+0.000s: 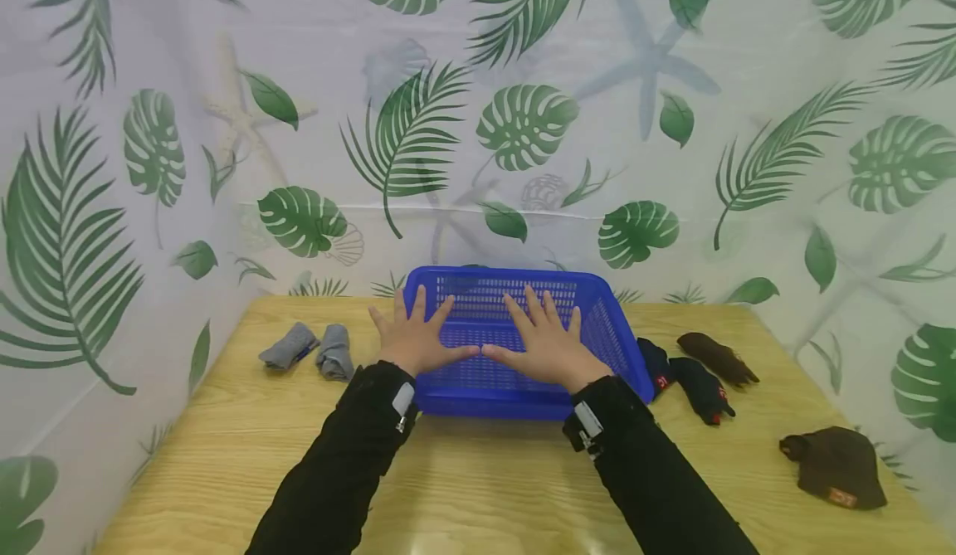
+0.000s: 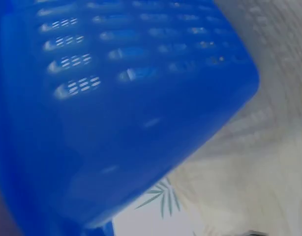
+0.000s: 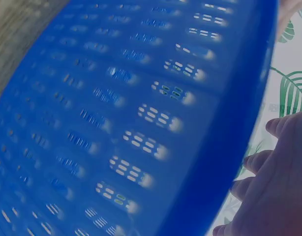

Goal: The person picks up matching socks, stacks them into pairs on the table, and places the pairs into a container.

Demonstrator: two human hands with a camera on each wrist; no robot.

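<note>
A blue perforated plastic basket [image 1: 611,333] stands at the middle of a wooden table [image 1: 478,480]. Both of my hands are spread flat, palms down, over its inside, thumbs nearly meeting. My left hand [image 1: 414,335] is over the basket's left half and my right hand [image 1: 547,341] over its right half; neither holds anything. I cannot tell whether they touch the basket's floor. The left wrist view shows only the blurred blue basket [image 2: 116,108]. In the right wrist view the basket wall [image 3: 131,123] fills the frame, with my right hand's straight fingers [image 3: 269,187] at the lower right.
Two rolled grey socks [image 1: 287,346] [image 1: 335,352] lie left of the basket. To its right lie two dark socks with red marks [image 1: 657,366] [image 1: 704,391], a brown sock [image 1: 717,357] and a folded brown piece [image 1: 836,465]. Leaf-print sheets wall the table behind and at the sides.
</note>
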